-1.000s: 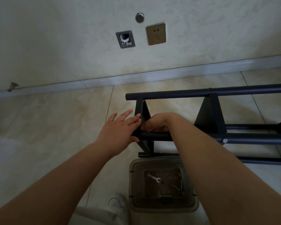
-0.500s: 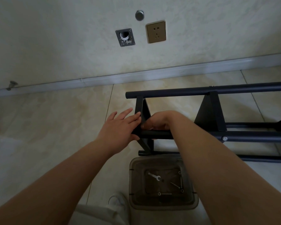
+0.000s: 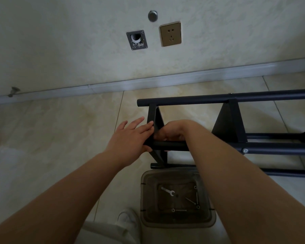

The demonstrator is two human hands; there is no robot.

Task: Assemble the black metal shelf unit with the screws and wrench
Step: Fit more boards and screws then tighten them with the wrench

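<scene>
On the floor (image 3: pixel 60 131) by the wall stands a clear bin (image 3: pixel 177 222). In it lie a small wrench (image 3: pixel 168 191) and a few screws (image 3: pixel 192 202). Just past the bin the black shelf (image 3: pixel 236 120) lies on its side. The left hand (image 3: pixel 130 138) rests on the shelf's end, its fingers (image 3: pixel 144 128) straight and a little apart. The right hand (image 3: pixel 173 132) curls on a bar there, but what its fingers pinch is hidden. A socket (image 3: pixel 170 34) sits on the wall. A white shoe (image 3: pixel 128 220) shows beside the bin.
</scene>
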